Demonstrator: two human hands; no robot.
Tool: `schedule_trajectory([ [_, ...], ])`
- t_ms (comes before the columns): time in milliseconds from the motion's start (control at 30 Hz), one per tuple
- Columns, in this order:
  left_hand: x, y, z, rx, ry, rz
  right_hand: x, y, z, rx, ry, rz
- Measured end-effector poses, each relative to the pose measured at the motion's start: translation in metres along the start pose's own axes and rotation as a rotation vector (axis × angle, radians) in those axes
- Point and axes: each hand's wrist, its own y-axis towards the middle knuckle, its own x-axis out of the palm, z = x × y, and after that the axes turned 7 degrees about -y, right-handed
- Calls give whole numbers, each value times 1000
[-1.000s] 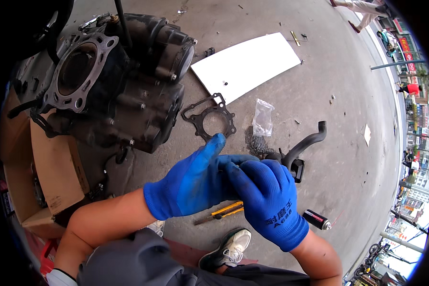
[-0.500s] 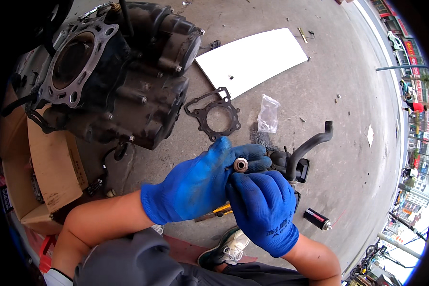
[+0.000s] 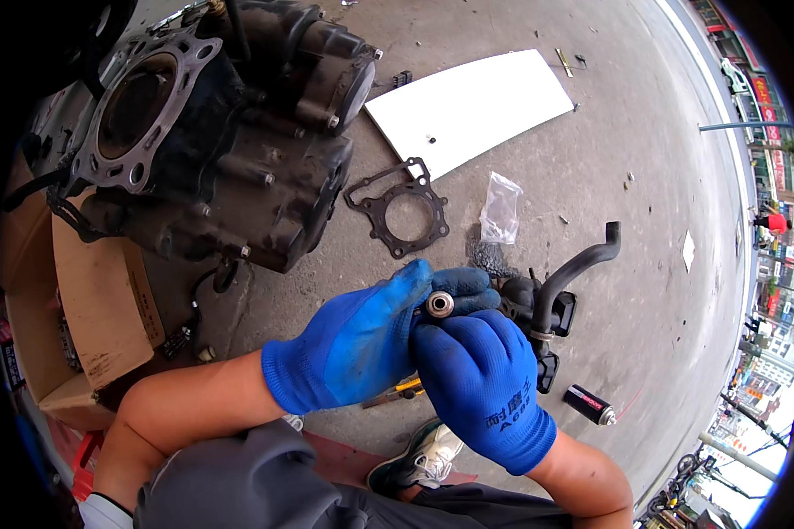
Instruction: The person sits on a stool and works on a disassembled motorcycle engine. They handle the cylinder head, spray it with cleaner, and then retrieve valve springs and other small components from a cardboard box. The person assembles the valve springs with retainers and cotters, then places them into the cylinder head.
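Both my hands wear blue work gloves with darkened fingers, and they meet in front of me. Between them is a small round metal part (image 3: 440, 304) with a ringed, hollow end facing up; the rest of it is hidden by the gloves. My left hand (image 3: 344, 335) is closed around its far side, fingers stretched behind it. From the near side, my right hand (image 3: 485, 388) is closed on it with bent fingers, knuckles up. Just right of the hands lies a dark part with a curved black hose (image 3: 582, 262).
A dirty engine (image 3: 265, 167) with an open cylinder stands at the upper left, beside a cardboard box (image 3: 101, 304). A flat metal gasket (image 3: 379, 218) touches a white panel (image 3: 476, 101). Nearby lie a clear plastic bag (image 3: 501, 212), a black spray can (image 3: 589, 405) and a yellow-and-black tool (image 3: 406, 388).
The metal part and my right hand have shifted slightly left, and the part's hollow end has tilted a little. My left hand stays almost in place.
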Motion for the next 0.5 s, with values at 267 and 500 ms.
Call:
schedule_trajectory([
  [267, -1, 1, -3, 48, -38, -32, -12, 6, -3, 184, 143, -102],
  [500, 2, 2, 1, 137, 60, -67, -5, 9, 3, 201, 313, 22],
])
